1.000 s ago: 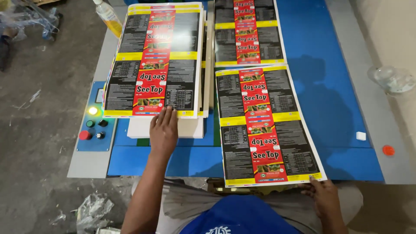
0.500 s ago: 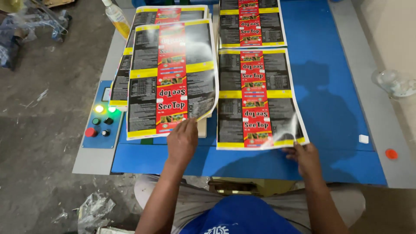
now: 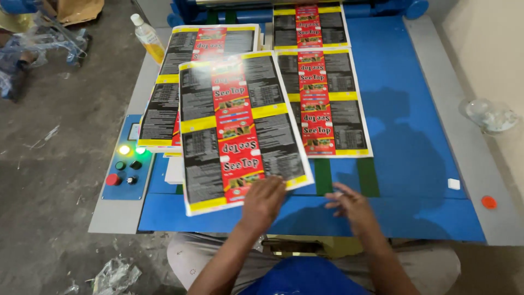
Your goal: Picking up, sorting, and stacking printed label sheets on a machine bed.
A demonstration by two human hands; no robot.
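My left hand [image 3: 263, 201] grips the near edge of a glossy printed sheet [image 3: 240, 128], black with yellow bands and a red centre strip, lifted and tilted over the blue table [image 3: 415, 164]. Under its left side lies a stack of like sheets [image 3: 164, 104]. My right hand [image 3: 352, 205] hovers just above the blue surface, fingers apart and blurred, holding nothing. Another printed sheet [image 3: 322, 101] lies flat to the right of the lifted one, and a further sheet [image 3: 308, 24] lies beyond it near the machine.
A control panel [image 3: 125, 164] with a lit yellow-green lamp, dark knobs and a red button sits at the table's left edge. A bottle of yellow liquid [image 3: 148, 38] stands at the far left. A small white piece [image 3: 453, 184] and an orange cap [image 3: 489, 202] lie right.
My left hand has lifted the sheet higher and swung it rightward over the table. My right hand has let go of the right sheet, which now lies flat farther away.
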